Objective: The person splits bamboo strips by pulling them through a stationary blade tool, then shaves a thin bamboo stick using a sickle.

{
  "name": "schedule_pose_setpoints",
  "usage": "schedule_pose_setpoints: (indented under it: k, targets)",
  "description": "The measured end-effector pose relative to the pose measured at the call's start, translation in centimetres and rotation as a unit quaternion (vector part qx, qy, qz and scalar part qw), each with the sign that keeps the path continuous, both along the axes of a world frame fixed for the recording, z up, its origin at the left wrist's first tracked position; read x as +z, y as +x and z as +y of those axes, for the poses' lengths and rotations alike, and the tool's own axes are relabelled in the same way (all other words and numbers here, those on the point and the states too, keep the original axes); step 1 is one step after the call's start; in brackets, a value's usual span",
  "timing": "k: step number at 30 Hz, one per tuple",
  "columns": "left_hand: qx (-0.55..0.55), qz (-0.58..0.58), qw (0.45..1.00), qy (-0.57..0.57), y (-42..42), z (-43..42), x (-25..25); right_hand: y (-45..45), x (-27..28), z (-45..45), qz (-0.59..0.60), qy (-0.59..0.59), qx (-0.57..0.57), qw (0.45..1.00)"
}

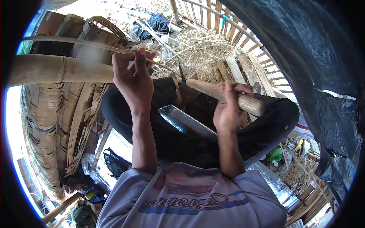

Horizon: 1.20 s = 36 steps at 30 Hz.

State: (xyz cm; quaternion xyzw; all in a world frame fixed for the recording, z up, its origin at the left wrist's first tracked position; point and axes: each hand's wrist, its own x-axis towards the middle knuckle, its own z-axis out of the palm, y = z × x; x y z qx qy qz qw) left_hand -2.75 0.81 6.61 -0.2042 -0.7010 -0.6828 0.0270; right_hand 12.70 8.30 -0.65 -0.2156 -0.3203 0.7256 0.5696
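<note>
My left hand [134, 76] pinches a thin pale bamboo strip [87, 44], which runs off to the upper left and also slants right toward a blade. In my right hand [230, 104] is the thick wooden handle of a knife [205, 88], the fingers wrapped round it. The knife's narrow dark blade [181, 71] points up from the handle's left end, and the strip's right part meets or passes close to it. Whether they touch I cannot tell. A shiny silver sheet [186, 121] lies across my lap, below both hands.
A thick bamboo pole [49, 70] runs in from the left, over woven bamboo baskets [45, 125]. Dry straw [201, 49] and wood pieces [247, 68] lie ahead. A slatted bamboo fence [216, 15] stands beyond. Dark plastic sheeting [304, 49] hangs on the right.
</note>
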Motion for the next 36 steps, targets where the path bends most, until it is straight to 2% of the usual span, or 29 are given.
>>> schedule_pose_setpoints:
  k: [2, 4, 7, 9, 10, 12, 14, 17, 20, 24, 25, 28, 29, 30, 32, 34, 36]
  targets:
    - [-0.006, 0.024, 0.999, -0.043, -0.5, -0.2, -0.1, -1.5, -5.7, -0.8, -0.097, -0.029, 0.013, 0.995]
    - [-0.009, 0.024, 0.998, -0.05, -0.5, -0.3, 0.0, -3.0, -12.2, -1.1, -0.166, 0.01, -0.021, 0.986]
    - [-0.009, 0.018, 0.999, -0.036, -0.6, -0.1, -0.1, -2.6, -11.7, 0.5, -0.153, -0.05, -0.043, 0.986]
    - [-0.01, 0.004, 1.0, -0.017, -0.4, -0.3, -0.4, -1.2, -8.8, 1.7, -0.054, -0.081, -0.016, 0.995]
    - [-0.008, 0.012, 1.0, -0.022, -0.4, -0.2, -0.3, -0.8, -7.4, 1.9, -0.058, -0.082, -0.016, 0.995]
    - [-0.006, 0.019, 0.999, -0.024, -0.2, 0.2, 0.0, -0.3, -5.5, 2.1, 0.038, -0.061, 0.0, 0.997]
    - [-0.004, 0.004, 0.999, -0.039, 0.1, 0.4, 0.5, -0.9, -7.8, 1.5, 0.04, -0.064, -0.006, 0.997]
    - [-0.029, 0.024, 0.999, -0.023, -0.4, 0.0, -0.7, -2.0, -14.9, -0.1, -0.101, -0.123, 0.027, 0.987]
    - [-0.022, 0.043, 0.996, -0.072, -0.1, -0.1, -1.4, -2.2, -17.3, -0.1, -0.093, -0.115, 0.019, 0.989]
    - [0.013, 0.051, 0.999, -0.01, -1.0, -0.3, -1.4, -1.1, -10.7, 1.7, -0.093, -0.087, 0.016, 0.992]
    - [0.007, 0.048, 0.999, 0.004, -0.9, -0.2, -1.6, -0.8, -10.8, 2.2, -0.008, -0.067, 0.029, 0.997]
    - [-0.002, 0.066, 0.998, 0.019, -0.3, 0.3, -2.1, -0.1, -10.0, 2.7, 0.022, -0.066, 0.074, 0.995]
    - [-0.001, 0.066, 0.998, 0.018, -0.3, 0.4, -2.3, -0.3, -10.7, 2.6, -0.037, -0.067, 0.085, 0.993]
    - [-0.004, 0.079, 0.997, 0.02, -0.4, 0.5, -2.6, -0.6, -12.2, 2.4, -0.036, -0.067, 0.084, 0.994]
    - [-0.009, 0.092, 0.995, 0.024, -0.3, 0.8, -2.7, -1.0, -16.0, 1.7, -0.199, -0.012, 0.09, 0.976]
    - [0.015, 0.087, 0.996, 0.014, -0.2, 1.1, -2.5, -1.2, -15.9, 1.6, -0.217, -0.014, 0.088, 0.972]
    - [0.012, 0.096, 0.995, 0.02, -0.2, 1.3, -2.6, -0.8, -14.8, 1.4, -0.166, -0.036, 0.056, 0.984]
